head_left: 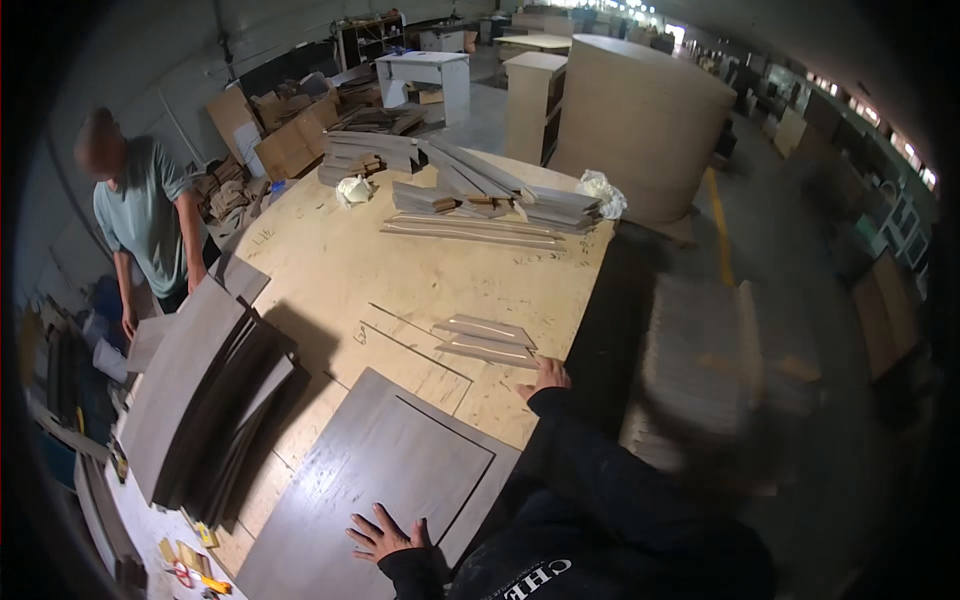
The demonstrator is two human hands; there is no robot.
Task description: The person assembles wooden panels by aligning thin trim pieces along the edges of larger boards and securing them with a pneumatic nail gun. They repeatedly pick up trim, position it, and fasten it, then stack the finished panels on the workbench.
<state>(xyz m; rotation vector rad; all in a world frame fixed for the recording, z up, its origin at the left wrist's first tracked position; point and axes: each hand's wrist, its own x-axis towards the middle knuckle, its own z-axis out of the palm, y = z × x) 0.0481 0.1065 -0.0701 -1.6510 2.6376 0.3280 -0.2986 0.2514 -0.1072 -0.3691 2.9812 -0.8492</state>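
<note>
Panel (350, 460) flat on bench (340, 265), left hand (383, 538) palm-down over its near part, fingers splayed, apparently for steadying; right hand (548, 377) just beside ends of grey strips (486, 349), perhaps for support, grip impossible to tell.

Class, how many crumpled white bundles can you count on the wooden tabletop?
2: one white bundle toward the far left, another at the far right corner of the tabletop. More may be hidden behind the grey pieces.
</note>
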